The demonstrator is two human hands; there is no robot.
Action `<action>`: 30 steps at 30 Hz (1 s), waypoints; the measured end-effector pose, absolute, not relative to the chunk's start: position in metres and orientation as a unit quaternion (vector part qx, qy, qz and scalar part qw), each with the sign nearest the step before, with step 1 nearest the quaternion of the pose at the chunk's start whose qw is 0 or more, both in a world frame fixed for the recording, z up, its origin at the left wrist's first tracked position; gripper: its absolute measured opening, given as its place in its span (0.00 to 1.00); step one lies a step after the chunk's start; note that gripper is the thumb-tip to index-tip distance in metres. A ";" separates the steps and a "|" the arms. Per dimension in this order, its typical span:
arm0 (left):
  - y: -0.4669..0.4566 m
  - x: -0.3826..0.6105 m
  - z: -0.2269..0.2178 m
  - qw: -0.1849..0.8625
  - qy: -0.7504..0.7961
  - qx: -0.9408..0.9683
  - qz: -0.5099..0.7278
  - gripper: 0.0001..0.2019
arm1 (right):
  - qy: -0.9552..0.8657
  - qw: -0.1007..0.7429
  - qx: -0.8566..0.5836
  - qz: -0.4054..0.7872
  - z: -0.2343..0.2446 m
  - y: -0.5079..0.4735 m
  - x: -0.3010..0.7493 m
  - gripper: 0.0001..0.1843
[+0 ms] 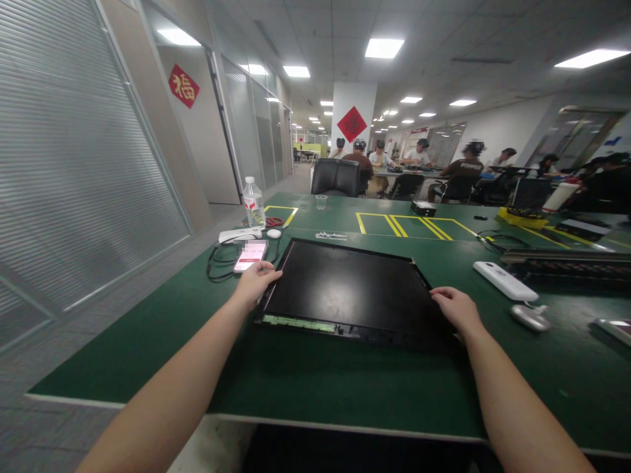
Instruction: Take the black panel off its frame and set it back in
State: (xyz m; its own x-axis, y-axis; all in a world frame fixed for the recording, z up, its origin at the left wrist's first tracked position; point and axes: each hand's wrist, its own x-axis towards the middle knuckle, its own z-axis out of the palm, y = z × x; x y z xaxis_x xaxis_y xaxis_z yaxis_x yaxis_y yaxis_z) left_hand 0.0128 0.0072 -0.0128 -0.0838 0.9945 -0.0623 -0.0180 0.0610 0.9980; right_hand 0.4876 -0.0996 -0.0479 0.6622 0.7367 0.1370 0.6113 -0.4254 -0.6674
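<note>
A black flat display panel (345, 282) lies in front of me, its dark screen facing up. Along its near edge a green circuit strip (300, 323) is exposed at the left. My left hand (256, 284) grips the panel's left edge, thumb on top and fingers partly hidden under it. At the opposite edge, my right hand (456, 307) holds the panel between thumb and fingers, with some of the fingers out of sight. Just beyond my left hand is a phone (250, 257) with a lit screen.
On the green table (148, 374) stand a water bottle (254, 203) and a plastic cup (321, 202). Black cables (213, 263) lie at left. A white power bank (505, 281) and a computer mouse (530, 317) are at right. Several people sit at far tables.
</note>
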 end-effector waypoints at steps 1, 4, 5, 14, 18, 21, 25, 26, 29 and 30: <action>0.006 0.014 -0.011 0.510 0.531 0.442 0.513 0.27 | -0.400 0.354 -0.840 0.091 -0.048 -0.100 0.487 0.09; 0.003 0.017 -0.006 0.524 0.537 0.408 0.519 0.25 | -0.397 0.351 -0.842 0.098 -0.046 -0.101 0.485 0.10; 0.003 0.018 -0.004 0.526 0.540 0.400 0.522 0.23 | -0.398 0.350 -0.842 0.100 -0.046 -0.101 0.485 0.10; -0.001 0.025 -0.002 0.514 0.562 0.356 0.541 0.18 | -0.403 0.355 -0.839 0.089 -0.051 -0.099 0.489 0.12; 0.000 0.025 -0.002 0.519 0.559 0.354 0.542 0.19 | -0.396 0.341 -0.847 0.098 -0.049 -0.099 0.489 0.14; 0.001 0.026 -0.002 0.527 0.553 0.344 0.546 0.17 | -0.397 0.324 -0.852 0.103 -0.048 -0.098 0.489 0.16; 0.002 0.029 -0.003 0.542 0.535 0.323 0.561 0.16 | -0.410 0.308 -0.853 0.096 -0.050 -0.096 0.491 0.19; 0.003 0.029 -0.004 0.545 0.533 0.317 0.564 0.16 | -0.415 0.304 -0.852 0.094 -0.051 -0.095 0.492 0.19; 0.007 0.029 -0.006 0.556 0.526 0.306 0.566 0.16 | -0.430 0.290 -0.850 0.091 -0.054 -0.094 0.494 0.17; 0.009 0.029 -0.007 0.560 0.522 0.304 0.566 0.17 | -0.433 0.287 -0.850 0.090 -0.054 -0.094 0.494 0.16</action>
State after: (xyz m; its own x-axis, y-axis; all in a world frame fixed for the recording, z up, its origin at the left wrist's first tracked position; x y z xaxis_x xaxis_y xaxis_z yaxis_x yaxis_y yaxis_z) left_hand 0.0291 0.0088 -0.0070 -0.1877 0.9524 -0.2403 -0.3164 0.1730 0.9327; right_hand 0.4943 -0.0940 -0.0545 0.6088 0.7876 0.0951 0.6844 -0.4608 -0.5650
